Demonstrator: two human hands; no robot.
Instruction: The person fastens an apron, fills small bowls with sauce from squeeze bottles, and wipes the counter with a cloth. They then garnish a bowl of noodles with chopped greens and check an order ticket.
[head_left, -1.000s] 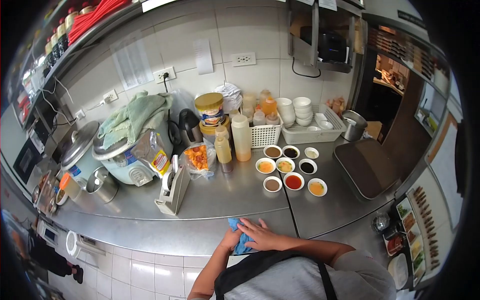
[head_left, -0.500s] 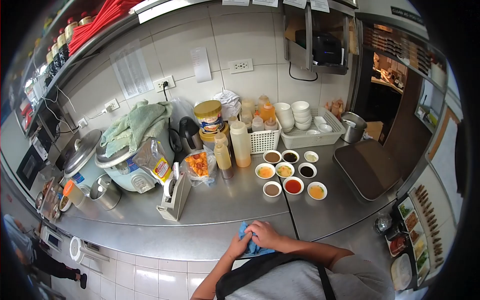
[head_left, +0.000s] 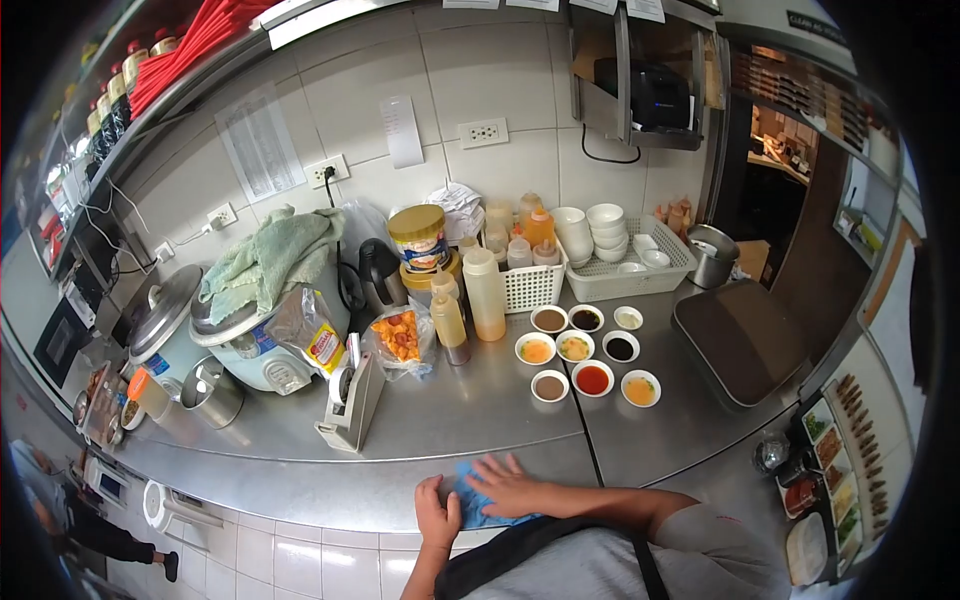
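My right hand (head_left: pixel 503 488) lies with its fingers spread flat on a blue cloth (head_left: pixel 472 507) at the front edge of the steel counter. Just left of the cloth is my left hand (head_left: pixel 436 512), its fingers loosely bent and its thumb apart, with nothing visible in it. Part of the cloth is hidden under my right hand. Beyond my hands, several small white sauce bowls stand grouped on the counter, among them one with red sauce (head_left: pixel 592 379) and one with orange sauce (head_left: pixel 640 389).
A tape dispenser (head_left: pixel 350 410) stands to the left, before the rice cookers (head_left: pixel 265 345). Squeeze bottles (head_left: pixel 485 300) and a white basket (head_left: pixel 635 283) with bowls line the back. A dark lidded tray (head_left: pixel 738 340) lies right. Another person (head_left: pixel 85 520) is at far left.
My hands have separated. The left moved left off the cloth; the right went from gripping the bunched cloth to lying spread over it. The camera view shifted slightly.
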